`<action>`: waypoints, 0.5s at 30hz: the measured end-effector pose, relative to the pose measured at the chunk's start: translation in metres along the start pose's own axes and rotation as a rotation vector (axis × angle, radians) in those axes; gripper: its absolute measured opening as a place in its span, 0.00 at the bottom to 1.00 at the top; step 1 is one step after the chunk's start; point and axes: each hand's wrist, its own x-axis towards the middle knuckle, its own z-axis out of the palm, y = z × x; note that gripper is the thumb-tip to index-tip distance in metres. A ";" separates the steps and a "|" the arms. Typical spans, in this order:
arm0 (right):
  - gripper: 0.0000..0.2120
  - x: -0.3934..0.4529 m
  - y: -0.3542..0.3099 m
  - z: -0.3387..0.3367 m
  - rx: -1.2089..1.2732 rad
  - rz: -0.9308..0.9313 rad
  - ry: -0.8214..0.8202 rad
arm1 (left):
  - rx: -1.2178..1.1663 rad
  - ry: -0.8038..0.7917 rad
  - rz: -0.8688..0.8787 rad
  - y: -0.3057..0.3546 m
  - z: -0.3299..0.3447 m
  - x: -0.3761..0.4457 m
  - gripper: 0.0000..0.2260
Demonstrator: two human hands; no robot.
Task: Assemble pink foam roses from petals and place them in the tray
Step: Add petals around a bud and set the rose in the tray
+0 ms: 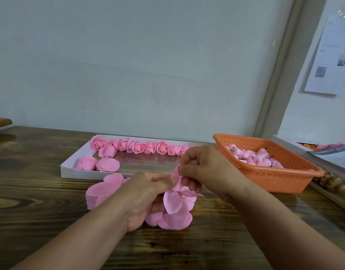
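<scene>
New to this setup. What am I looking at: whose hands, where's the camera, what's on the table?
There is no machine here: a person works with bare hands, filmed by one wide-angle camera on their head, looking forward and down. The left hand and right hand together pinch a half-built pink foam rose. On the dark wooden table lie a stack of loose pink foam petals, a shallow white cardboard tray with finished pink roses, and an orange perforated plastic basket of pink rose cores.
</scene>
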 end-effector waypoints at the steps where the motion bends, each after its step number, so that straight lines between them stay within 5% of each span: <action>1: 0.06 0.000 0.000 0.001 0.001 0.001 -0.012 | 0.004 0.009 -0.001 0.000 0.000 0.000 0.10; 6: 0.05 0.000 0.001 0.004 -0.056 -0.010 0.044 | 0.020 0.027 -0.007 0.000 0.001 0.001 0.08; 15: 0.10 0.003 0.000 -0.003 -0.001 0.065 0.145 | -0.302 -0.090 -0.020 -0.003 -0.009 0.005 0.16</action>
